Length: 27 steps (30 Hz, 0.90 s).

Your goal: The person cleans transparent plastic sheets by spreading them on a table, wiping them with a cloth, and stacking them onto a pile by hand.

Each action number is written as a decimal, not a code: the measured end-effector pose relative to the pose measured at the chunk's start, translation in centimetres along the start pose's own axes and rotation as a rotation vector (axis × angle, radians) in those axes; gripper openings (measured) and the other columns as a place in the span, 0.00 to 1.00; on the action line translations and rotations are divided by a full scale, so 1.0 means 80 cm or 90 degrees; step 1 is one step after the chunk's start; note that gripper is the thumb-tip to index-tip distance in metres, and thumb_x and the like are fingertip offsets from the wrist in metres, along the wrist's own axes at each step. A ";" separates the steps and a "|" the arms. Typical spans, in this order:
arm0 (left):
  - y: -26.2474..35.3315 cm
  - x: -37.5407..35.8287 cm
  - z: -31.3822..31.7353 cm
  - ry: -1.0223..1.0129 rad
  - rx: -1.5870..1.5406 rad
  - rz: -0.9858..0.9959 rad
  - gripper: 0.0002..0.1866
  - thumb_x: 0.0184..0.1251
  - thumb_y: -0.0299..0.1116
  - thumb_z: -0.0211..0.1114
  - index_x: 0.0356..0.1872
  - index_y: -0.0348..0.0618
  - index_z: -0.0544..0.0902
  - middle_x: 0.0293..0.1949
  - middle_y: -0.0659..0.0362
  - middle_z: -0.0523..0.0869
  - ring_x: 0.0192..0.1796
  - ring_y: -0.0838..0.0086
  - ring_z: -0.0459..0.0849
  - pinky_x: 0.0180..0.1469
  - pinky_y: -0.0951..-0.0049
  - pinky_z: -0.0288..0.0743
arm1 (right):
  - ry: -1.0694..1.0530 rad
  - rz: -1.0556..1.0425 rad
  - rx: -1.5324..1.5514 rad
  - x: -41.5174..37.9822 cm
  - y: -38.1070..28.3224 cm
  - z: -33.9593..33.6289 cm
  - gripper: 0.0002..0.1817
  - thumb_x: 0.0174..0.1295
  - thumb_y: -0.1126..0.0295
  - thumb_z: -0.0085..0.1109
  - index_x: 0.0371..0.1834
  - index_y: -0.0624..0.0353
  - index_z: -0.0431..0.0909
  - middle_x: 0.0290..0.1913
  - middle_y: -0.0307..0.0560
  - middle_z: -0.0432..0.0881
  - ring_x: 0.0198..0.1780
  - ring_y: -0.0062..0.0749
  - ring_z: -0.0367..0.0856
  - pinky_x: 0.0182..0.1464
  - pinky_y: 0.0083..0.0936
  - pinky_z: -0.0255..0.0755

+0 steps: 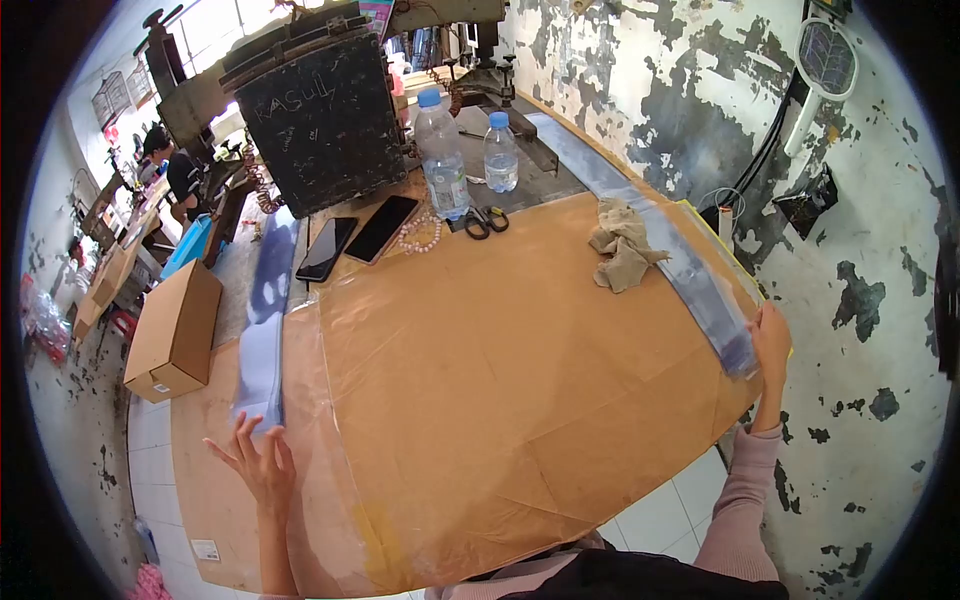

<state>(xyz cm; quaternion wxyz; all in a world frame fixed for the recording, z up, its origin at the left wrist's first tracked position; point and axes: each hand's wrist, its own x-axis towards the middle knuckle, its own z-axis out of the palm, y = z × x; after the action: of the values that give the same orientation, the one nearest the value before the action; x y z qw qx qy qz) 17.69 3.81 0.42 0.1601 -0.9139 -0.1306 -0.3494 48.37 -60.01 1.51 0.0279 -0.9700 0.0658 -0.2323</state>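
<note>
A long bluish, glossy plastic strip (262, 360) runs down the left side of the table. My left hand (262, 470) is at its near end, with the thumb and a finger on the strip's edge and the other fingers spread. Along the right edge lies a second bluish plastic strip (700, 285). My right hand (770, 345) is closed at that strip's near corner, beside a yellow edge; its fingertips are partly hidden. Between the strips, brown paper (480, 400) under clear film covers the tabletop. A crumpled beige cloth (622, 245) touches the right strip.
Two water bottles (440, 155), scissors (486, 222), a bead bracelet (420, 232) and two phones (382, 228) sit at the back. Behind them stands a black machine box (320, 120). A cardboard box (172, 330) is at left, a peeling wall (850, 350) at right. Another person (182, 178) works far left.
</note>
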 end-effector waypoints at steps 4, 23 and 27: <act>-0.001 -0.007 -0.037 -0.006 0.008 0.064 0.11 0.51 0.20 0.60 0.32 0.51 0.77 0.46 0.61 0.75 0.62 0.64 0.69 0.68 0.34 0.32 | -0.149 0.025 0.251 0.049 0.025 -0.015 0.10 0.56 0.68 0.55 0.24 0.63 0.76 0.17 0.47 0.77 0.22 0.35 0.79 0.26 0.32 0.71; 0.145 0.067 -0.066 -0.261 -0.599 0.129 0.17 0.55 0.30 0.65 0.47 0.46 0.76 0.46 0.52 0.77 0.49 0.57 0.78 0.50 0.62 0.72 | 0.117 -0.091 1.628 0.157 -0.321 -0.220 0.11 0.67 0.77 0.42 0.46 0.72 0.70 0.60 0.57 0.69 0.59 0.35 0.71 0.61 0.30 0.70; 0.128 0.048 -0.046 -0.445 -1.087 -0.106 0.29 0.66 0.45 0.55 0.65 0.50 0.59 0.51 0.46 0.76 0.50 0.54 0.80 0.50 0.60 0.76 | -0.287 -0.320 1.165 -0.061 -0.355 -0.195 0.15 0.68 0.65 0.43 0.49 0.66 0.70 0.54 0.53 0.73 0.54 0.36 0.74 0.54 0.32 0.72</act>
<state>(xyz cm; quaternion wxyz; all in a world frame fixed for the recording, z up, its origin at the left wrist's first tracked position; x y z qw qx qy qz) 21.84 -6.50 3.57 -0.6415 -0.7632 0.0649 -0.0422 40.24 -31.61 15.60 0.7321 -0.5810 -0.3557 -0.0016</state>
